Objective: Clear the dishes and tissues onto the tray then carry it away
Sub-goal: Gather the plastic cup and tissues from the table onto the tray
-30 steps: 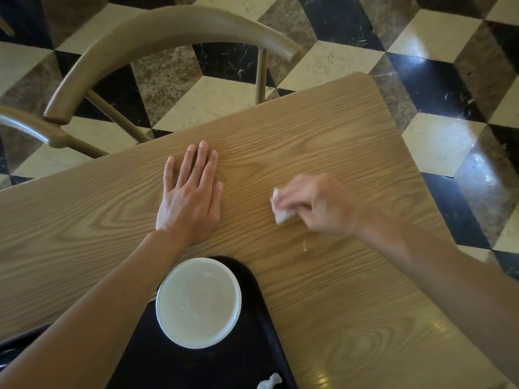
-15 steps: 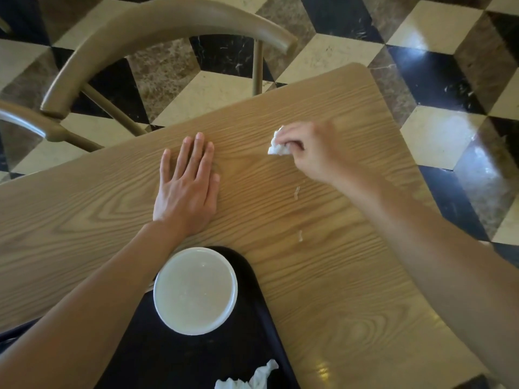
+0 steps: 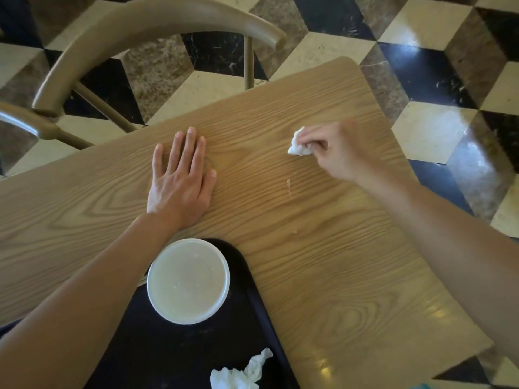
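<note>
- I take the wood-grain laminate table (image 3: 323, 262) as my landmark; it fills most of the view, with a tan curved-back chair (image 3: 157, 26) beyond its far edge. Its surface is slick and glossy, so I judge anything pushed carelessly across it could slide off the right edge to the tiled floor.
- The black plastic tray (image 3: 179, 352) sits at the table's near edge, partly under my left forearm. If I lift it later without checking balance, the load at its far corner could tip it.
- The round white bowl (image 3: 188, 280) stands on the tray's far corner, close to the rim. My left forearm crosses just beside it, so a careless pull back could knock it.
- My left hand (image 3: 179, 178) lies flat on the table's middle, fingers straight and together, holding nothing.
- My right hand (image 3: 339, 150) is toward the table's far right corner, fingers curled and pinching a small crumpled white tissue (image 3: 297, 144) against the surface. The wad is thin; hard rubbing could shred it.
- A second crumpled white tissue (image 3: 238, 373) rests on the tray's near part, light enough to blow off in carrying.
- Small pale smears (image 3: 289, 185) remain on the table just nearer than the right hand; I could miss them.
</note>
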